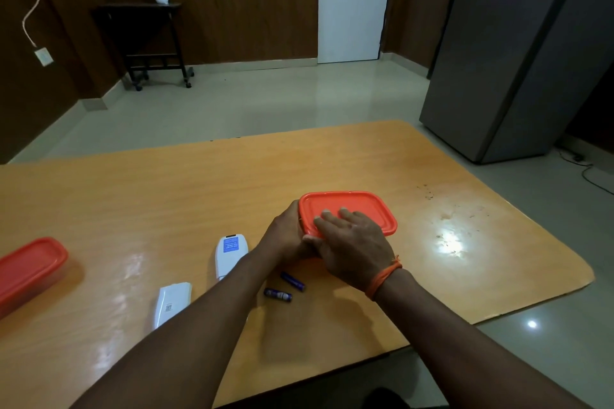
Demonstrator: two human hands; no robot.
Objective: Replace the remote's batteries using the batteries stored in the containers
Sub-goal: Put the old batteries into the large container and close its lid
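Observation:
An orange-lidded container [362, 206] sits mid-table. My right hand [352, 242] lies flat on its lid, fingers spread, thumb at the near edge. My left hand [285, 236] grips the container's left side. The white remote [229, 254] lies face down just left of my left wrist, a blue label near its far end. Its white battery cover [171, 304] lies apart, nearer me. Two dark blue batteries [292, 280] [277, 294] lie loose on the table under my right forearm.
A second orange-lidded container [26, 269] sits at the table's left edge. The wooden table [465, 242] ends close on the right and near side. Beyond it are a grey cabinet [511, 53], a black cart [146, 40] and a white door [352, 3].

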